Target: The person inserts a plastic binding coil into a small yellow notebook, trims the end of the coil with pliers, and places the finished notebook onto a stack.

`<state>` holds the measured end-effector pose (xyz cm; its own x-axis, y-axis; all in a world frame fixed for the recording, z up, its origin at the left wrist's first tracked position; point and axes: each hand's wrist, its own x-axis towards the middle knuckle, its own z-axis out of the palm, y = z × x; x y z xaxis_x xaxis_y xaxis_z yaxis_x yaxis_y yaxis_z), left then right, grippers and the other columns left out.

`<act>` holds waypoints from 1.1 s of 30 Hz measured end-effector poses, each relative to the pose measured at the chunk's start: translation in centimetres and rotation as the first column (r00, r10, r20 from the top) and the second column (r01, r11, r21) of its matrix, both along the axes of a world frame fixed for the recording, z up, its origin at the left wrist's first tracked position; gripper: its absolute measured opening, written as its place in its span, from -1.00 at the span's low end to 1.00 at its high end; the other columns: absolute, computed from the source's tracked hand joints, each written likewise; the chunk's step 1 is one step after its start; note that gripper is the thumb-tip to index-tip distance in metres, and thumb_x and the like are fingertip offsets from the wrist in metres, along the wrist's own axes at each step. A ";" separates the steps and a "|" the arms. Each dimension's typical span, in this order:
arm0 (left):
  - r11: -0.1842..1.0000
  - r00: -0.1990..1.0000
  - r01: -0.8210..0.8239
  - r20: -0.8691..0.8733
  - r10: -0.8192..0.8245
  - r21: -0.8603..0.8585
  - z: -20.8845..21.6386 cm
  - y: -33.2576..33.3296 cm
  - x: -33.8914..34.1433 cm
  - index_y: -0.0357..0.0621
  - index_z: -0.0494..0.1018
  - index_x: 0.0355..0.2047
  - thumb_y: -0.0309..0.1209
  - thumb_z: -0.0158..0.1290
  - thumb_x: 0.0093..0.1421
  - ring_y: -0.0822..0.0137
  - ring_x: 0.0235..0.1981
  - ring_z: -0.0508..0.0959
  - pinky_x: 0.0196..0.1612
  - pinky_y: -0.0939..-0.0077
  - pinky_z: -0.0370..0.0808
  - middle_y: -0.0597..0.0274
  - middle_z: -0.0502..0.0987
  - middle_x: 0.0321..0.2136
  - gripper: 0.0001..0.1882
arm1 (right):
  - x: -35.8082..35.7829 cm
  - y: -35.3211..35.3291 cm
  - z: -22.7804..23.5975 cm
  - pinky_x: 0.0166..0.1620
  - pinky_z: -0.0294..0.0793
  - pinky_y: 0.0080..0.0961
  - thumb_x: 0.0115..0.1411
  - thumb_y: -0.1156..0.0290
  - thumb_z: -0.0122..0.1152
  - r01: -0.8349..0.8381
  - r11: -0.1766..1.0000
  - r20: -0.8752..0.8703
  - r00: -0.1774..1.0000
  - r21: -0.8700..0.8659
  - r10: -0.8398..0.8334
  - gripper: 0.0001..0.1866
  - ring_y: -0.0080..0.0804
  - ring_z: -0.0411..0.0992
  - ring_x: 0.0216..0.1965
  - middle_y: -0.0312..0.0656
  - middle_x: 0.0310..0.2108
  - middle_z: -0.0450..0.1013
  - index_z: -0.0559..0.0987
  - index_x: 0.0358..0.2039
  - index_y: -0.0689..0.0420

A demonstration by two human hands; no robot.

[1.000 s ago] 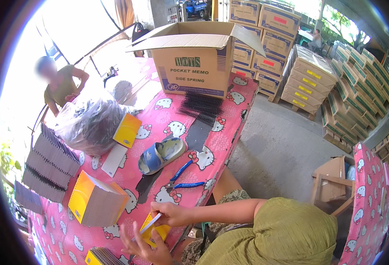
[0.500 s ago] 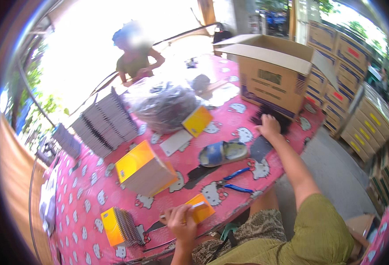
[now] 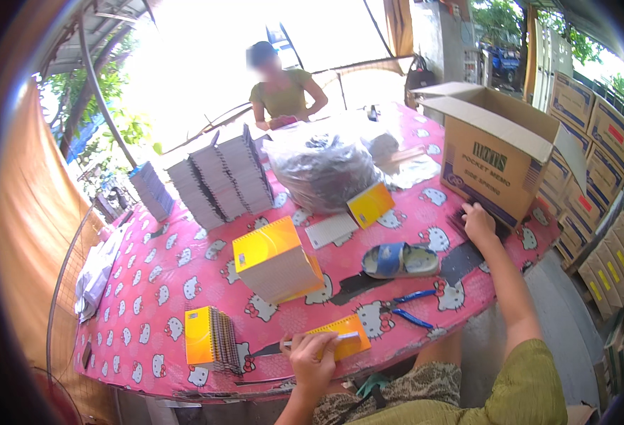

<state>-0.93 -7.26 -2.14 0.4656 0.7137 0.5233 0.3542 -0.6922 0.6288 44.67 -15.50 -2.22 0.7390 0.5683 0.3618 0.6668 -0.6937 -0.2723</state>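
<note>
Head view: my right grip (image 3: 480, 224) is out at the end of a stretched arm, right over the black coils (image 3: 501, 228), which lie under and around its fingers on the desk (image 3: 131, 283). The coils show mostly to the right of that grip and a little to its left, so the pile runs crosswise under it, along the foot of the open cardboard box (image 3: 489, 159) just beyond. Which way each single coil points I cannot tell, as my hand covers them and they blur together. The fingers there are bent downward; whether they have closed on a coil I cannot tell.

My left grip (image 3: 312, 359) is well apart, close to my body, and far from the coils; the right one is plainly the nearer. The left is pinched narrow on a thin white strip (image 3: 346, 337), perhaps a pad seen edge-on, whose long axis runs left to right and sticks out to the right of my fingers, over an orange notebook cover (image 3: 352, 326).

Between the two grips lie a blue slipper (image 3: 397, 261) and blue-handled pliers (image 3: 412, 319), the pliers nearer me. Left of the left grip, across a gap, stands a small pile of coil-bound notebooks (image 3: 212, 340)
</note>
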 end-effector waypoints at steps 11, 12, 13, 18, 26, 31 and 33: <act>0.991 0.997 -0.051 0.061 0.043 0.125 -0.8 0.1 -0.1 -0.09 0.64 -0.50 -0.35 0.34 -0.12 0.33 -0.44 0.48 -0.23 0.44 0.34 0.27 0.60 -0.52 -0.84 | -24.5 0.3 3.5 -0.31 0.47 -0.38 0.00 0.45 0.29 -0.515 0.557 -0.259 0.539 0.651 0.801 -0.81 -0.18 0.49 -0.40 -0.05 -0.38 0.47 0.59 -0.33 0.19; 0.994 0.997 -0.041 0.067 0.034 0.100 -0.9 0.0 0.1 -0.08 0.64 -0.50 -0.36 0.33 -0.11 0.32 -0.44 0.49 -0.24 0.44 0.35 0.27 0.59 -0.53 -0.85 | -25.7 0.3 3.9 -0.33 0.48 -0.41 0.00 0.43 0.30 -0.483 0.603 -0.286 0.577 0.635 0.765 -0.81 -0.22 0.50 -0.43 -0.06 -0.39 0.48 0.60 -0.34 0.18; 0.994 0.997 -0.033 0.072 0.025 0.109 -1.0 0.1 0.3 -0.08 0.64 -0.50 -0.36 0.33 -0.11 0.31 -0.44 0.49 -0.25 0.44 0.36 0.27 0.59 -0.53 -0.85 | -26.5 0.4 3.8 -0.35 0.49 -0.44 0.00 0.41 0.31 -0.449 0.646 -0.314 0.613 0.618 0.725 -0.81 -0.27 0.50 -0.45 -0.07 -0.39 0.48 0.62 -0.34 0.17; 0.977 0.993 -0.054 0.112 0.031 0.207 -1.7 0.3 0.4 -0.08 0.63 -0.49 -0.38 0.31 -0.09 0.28 -0.42 0.50 -0.29 0.42 0.41 0.25 0.59 -0.52 -0.87 | -28.3 1.0 0.8 -0.39 0.48 -0.48 0.01 0.39 0.32 -0.464 0.597 -0.309 0.556 0.655 0.772 -0.85 -0.35 0.50 -0.49 -0.11 -0.39 0.49 0.64 -0.38 0.14; 0.992 0.996 -0.035 -0.075 0.044 0.123 -2.0 0.3 -0.1 -0.16 0.50 -0.28 -0.33 0.26 0.00 0.21 -0.27 0.45 -0.14 0.33 0.36 0.11 0.50 -0.32 -0.71 | -27.4 1.4 1.0 -0.42 0.47 -0.45 -0.01 0.28 0.39 -0.486 0.596 -0.383 0.470 0.640 0.795 -0.79 -0.36 0.49 -0.49 -0.17 -0.48 0.48 0.64 -0.43 0.13; 0.979 0.994 -0.060 0.099 0.041 0.197 -0.8 -0.8 0.2 -0.10 0.62 -0.49 -0.35 0.30 -0.08 0.25 -0.45 0.51 -0.27 0.42 0.42 0.22 0.60 -0.51 -0.85 | -27.6 1.2 0.4 -0.35 0.51 -0.47 -0.06 0.34 0.43 -0.502 0.595 -0.311 0.539 0.627 0.783 -0.81 -0.35 0.50 -0.44 -0.17 -0.46 0.48 0.65 -0.44 0.13; 0.963 0.994 -0.080 0.095 0.058 0.258 -0.9 -0.4 -0.1 -0.11 0.62 -0.50 -0.37 0.30 -0.09 0.24 -0.45 0.52 -0.28 0.40 0.43 0.21 0.60 -0.51 -0.86 | -27.5 1.5 1.0 -0.32 0.50 -0.52 -0.07 0.42 0.43 -0.504 0.564 -0.296 0.516 0.654 0.804 -0.81 -0.38 0.50 -0.44 -0.15 -0.43 0.50 0.68 -0.38 0.11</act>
